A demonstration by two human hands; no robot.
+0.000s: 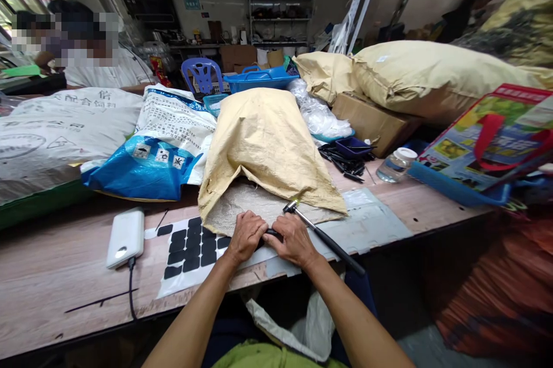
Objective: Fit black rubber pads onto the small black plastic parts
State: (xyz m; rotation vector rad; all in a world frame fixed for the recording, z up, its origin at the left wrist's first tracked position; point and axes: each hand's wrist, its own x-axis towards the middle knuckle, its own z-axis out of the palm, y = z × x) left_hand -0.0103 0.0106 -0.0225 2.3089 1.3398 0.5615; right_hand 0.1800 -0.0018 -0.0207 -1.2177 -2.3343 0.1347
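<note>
My left hand (245, 235) and my right hand (294, 238) meet at the front edge of the wooden bench (64, 276). Both have their fingers curled and pinch a small black part (271, 234) between them. Just left of my left hand lies a white sheet of black adhesive pads (190, 250). A small hammer (322, 235) with a black handle lies beside my right hand, its metal head near the mouth of a tan woven sack (268, 149).
A white power bank (126, 236) with a cable lies at the left. Printed sacks (60, 132) and a blue-white bag (151, 163) fill the back left. At the right are black parts (345, 160), a clear jar (395, 164) and a colourful bag (488, 143). A person sits at the far left.
</note>
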